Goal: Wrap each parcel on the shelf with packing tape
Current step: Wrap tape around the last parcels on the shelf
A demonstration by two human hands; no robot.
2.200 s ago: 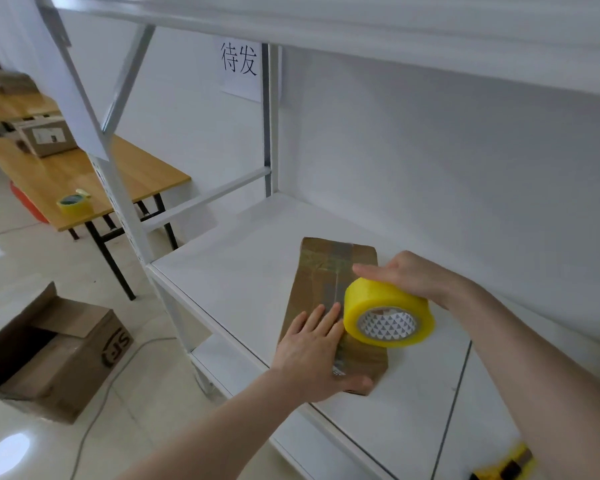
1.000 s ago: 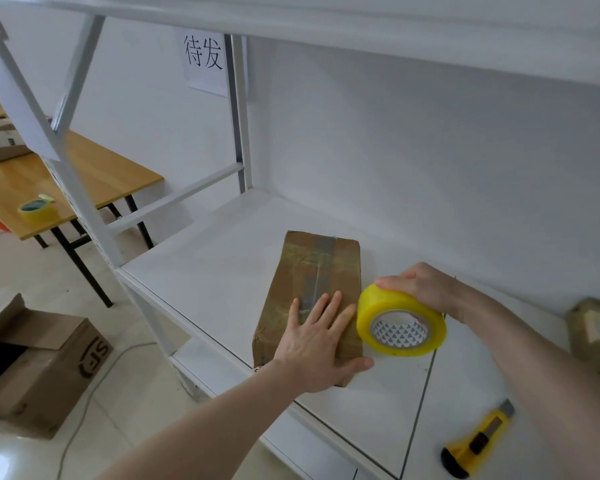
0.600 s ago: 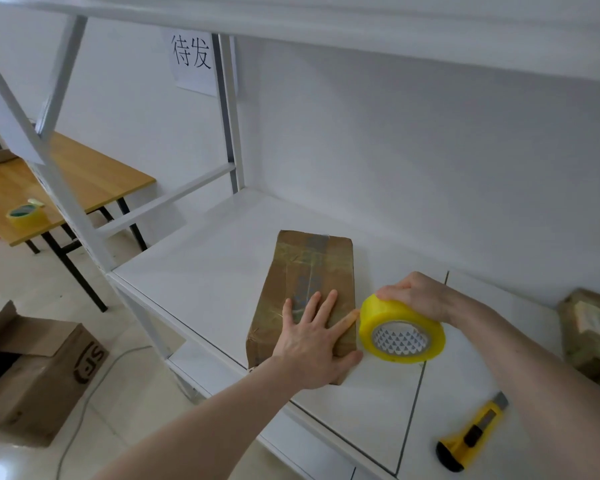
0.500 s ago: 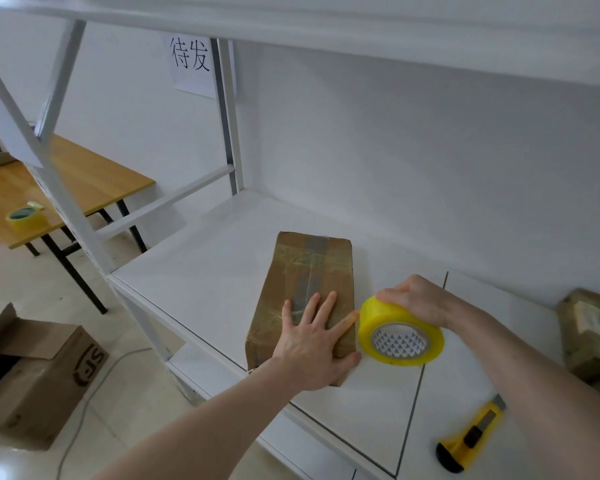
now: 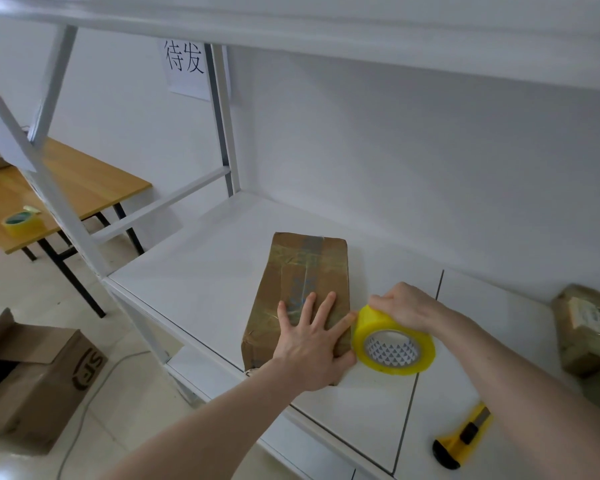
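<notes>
Your left hand (image 5: 310,344) lies flat, fingers spread, on the parcel (image 5: 300,292) at shelf (image 5: 201,271) centre. Your right hand (image 5: 404,306) grips the tape roll (image 5: 392,341) at the parcel's 3 o'clock, touching it.

second parcel (image 5: 591,327) cut by right edge — label print unreadable, cardboard box (image 5: 32,375) clipped at left

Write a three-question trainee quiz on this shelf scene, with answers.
1. True or false: the left hand lies flat on the parcel.
2. What does the right hand grip?
A) yellow tape roll
B) utility knife
C) cardboard box
3. Fill in: the utility knife lies on the ___.

Key: 1 true; 2 A; 3 shelf.
</notes>
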